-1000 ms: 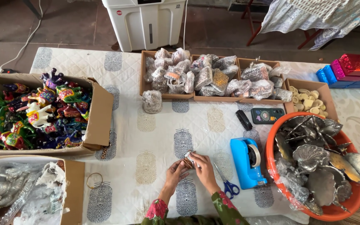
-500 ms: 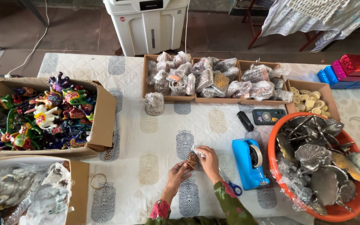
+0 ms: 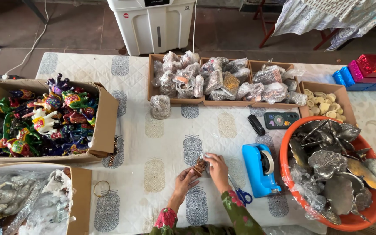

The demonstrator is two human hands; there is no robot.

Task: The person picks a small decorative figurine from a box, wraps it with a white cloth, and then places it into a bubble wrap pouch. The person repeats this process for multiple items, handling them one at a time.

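On the quilted, block-printed counter (image 3: 170, 130), a cardboard box (image 3: 105, 126) of glossy painted animal figures sat at the left. Near the front edge the left hand (image 3: 184, 182) pinched a small brown carved figurine (image 3: 199, 166) from below, while the right hand (image 3: 217, 169) gripped its crinkly clear wrapping. Just right lay blue-handled scissors (image 3: 241, 195), a smooth blue tape dispenser (image 3: 260, 170) and an orange tub (image 3: 373, 213) of leaf-shaped metal dishes.

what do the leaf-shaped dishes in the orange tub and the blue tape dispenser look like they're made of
Leaf-shaped dishes: likely cast metal, dull silver-grey with soft highlights and ribbed veins. Orange tub: apparently glossy plastic. Tape dispenser: moulded plastic by the look, smooth bright blue with rounded edges.
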